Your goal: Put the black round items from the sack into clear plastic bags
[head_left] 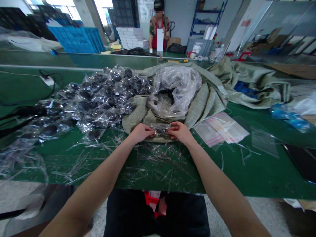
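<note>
Right between the fingers (151, 132), one plastic bag (160, 129)

Two bare forearms (91, 187) reach up from the bottom corners of the view, long and smooth, and narrow toward the wrists. They end in the left hand (142, 132) and the right hand (179, 131), both uncovered, with the fingers plainly visible. Well below the hands, at the bottom edge of the view, matte black clothing (130, 214) covers the person's legs in two broad, plain shapes. The cut of the clothing is hard to make out.
</note>
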`<act>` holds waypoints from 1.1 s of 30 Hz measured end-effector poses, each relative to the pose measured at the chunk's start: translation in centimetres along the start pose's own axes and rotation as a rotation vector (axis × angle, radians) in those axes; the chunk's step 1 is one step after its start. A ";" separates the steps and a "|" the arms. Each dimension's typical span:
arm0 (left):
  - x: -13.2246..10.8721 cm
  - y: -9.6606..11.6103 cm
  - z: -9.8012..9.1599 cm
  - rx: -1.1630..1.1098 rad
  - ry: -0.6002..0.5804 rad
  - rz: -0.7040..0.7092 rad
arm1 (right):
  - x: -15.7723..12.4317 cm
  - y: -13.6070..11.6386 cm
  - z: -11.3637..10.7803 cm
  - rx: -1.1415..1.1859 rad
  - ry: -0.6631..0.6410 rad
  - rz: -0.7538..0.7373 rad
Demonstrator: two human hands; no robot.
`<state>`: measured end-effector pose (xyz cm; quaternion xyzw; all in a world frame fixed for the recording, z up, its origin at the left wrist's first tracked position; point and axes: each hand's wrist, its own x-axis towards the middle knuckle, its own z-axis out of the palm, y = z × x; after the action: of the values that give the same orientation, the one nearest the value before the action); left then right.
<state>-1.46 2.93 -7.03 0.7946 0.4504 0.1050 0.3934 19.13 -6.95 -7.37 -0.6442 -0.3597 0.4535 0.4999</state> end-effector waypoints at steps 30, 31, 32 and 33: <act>-1.9 2.6 -1.4 -0.612 -0.058 0.197 | -1.5 -2.6 -0.7 -0.025 -0.216 -0.281; -2.0 2.6 -1.4 -0.635 -0.074 0.196 | -1.7 -2.7 -0.7 -0.020 -0.216 -0.298; -2.0 2.6 -1.5 -0.646 -0.085 0.192 | -1.7 -2.8 -0.6 -0.014 -0.217 -0.311; -2.0 2.6 -1.6 -0.639 -0.091 0.184 | -1.8 -2.8 -0.5 -0.012 -0.219 -0.316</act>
<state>-1.75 1.46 -3.70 0.6722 0.3029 0.2405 0.6313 18.96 -8.08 -4.20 -0.5295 -0.5112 0.4345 0.5191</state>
